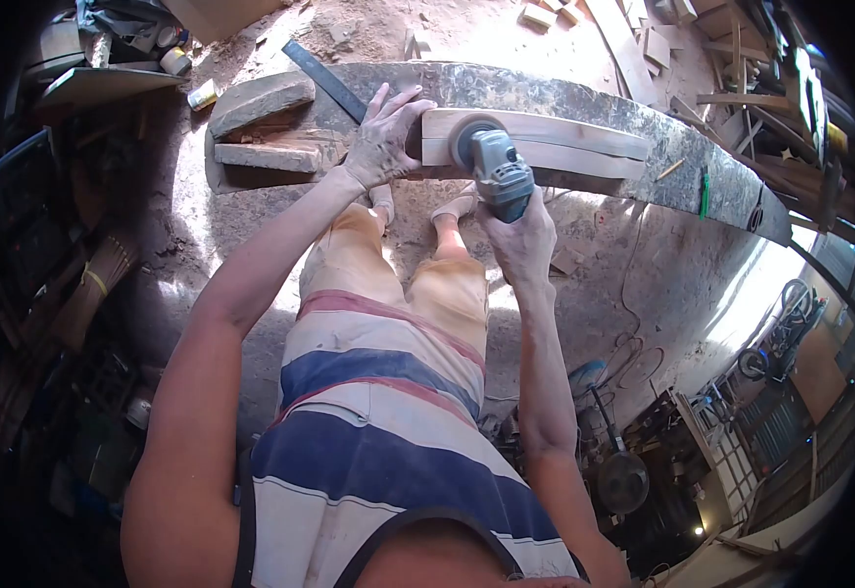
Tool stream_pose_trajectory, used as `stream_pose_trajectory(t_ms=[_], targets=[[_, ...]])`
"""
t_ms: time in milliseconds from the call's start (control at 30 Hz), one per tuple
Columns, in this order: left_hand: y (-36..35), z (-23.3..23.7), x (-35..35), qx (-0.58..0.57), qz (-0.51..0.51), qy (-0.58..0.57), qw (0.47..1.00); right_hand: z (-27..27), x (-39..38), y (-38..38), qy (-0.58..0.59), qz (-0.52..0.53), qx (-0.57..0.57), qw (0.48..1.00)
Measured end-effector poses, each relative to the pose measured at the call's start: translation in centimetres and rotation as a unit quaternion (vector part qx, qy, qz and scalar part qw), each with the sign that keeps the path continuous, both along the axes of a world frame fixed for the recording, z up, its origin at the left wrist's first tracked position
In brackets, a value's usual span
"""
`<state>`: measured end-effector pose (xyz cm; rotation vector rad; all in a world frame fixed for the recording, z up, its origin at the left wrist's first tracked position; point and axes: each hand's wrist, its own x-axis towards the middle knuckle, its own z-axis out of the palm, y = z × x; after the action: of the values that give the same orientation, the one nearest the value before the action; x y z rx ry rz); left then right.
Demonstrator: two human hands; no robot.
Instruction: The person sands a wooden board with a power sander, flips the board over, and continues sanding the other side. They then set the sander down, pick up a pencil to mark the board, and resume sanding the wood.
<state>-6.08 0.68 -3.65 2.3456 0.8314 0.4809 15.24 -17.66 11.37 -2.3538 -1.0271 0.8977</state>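
Note:
My right hand (522, 235) is wrapped around the rear body of a grey angle grinder (502, 169). The grinder's round disc (467, 140) rests on the left part of a pale wooden board (574, 143), which lies lengthwise on the workbench (506, 83). At the board's left end is my left hand (385, 139), thumb and fingers spread apart, with fingertips right at the end corners. A dark flat metal strip (324, 80) lies slanted behind that hand. Two rough wood blocks (268, 157) sit on the bench further left.
A pencil (671, 169), a green item (705, 196) and scissors (756, 216) lie on the bench's right side. Scrap wood (643, 49) is strewn beyond it, with stacked timber at the far right. A cord (626, 284) runs along the floor; a standing fan (623, 480) is at lower right.

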Motion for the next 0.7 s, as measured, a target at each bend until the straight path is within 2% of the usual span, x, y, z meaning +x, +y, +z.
stream_pose_trajectory(t_ms=[200,433,567,700], targets=[[-0.2,0.9,0.4,-0.01,0.018,-0.025,0.999,0.1,-1.1,0.8,-0.028,0.078,-0.009,0.996],[0.1,0.3,0.0,0.007,0.004,-0.014,1.0,0.2,0.0,0.3,-0.05,-0.022,-0.052,0.997],[0.0,0.0,0.0,0.012,0.006,-0.02,1.0,0.1,-1.2,-0.5,-0.043,0.03,0.004,0.999],[0.2,-0.1,0.1,0.017,0.001,-0.029,0.999,0.3,-2.1,-0.8,-0.036,0.098,-0.009,0.994]])
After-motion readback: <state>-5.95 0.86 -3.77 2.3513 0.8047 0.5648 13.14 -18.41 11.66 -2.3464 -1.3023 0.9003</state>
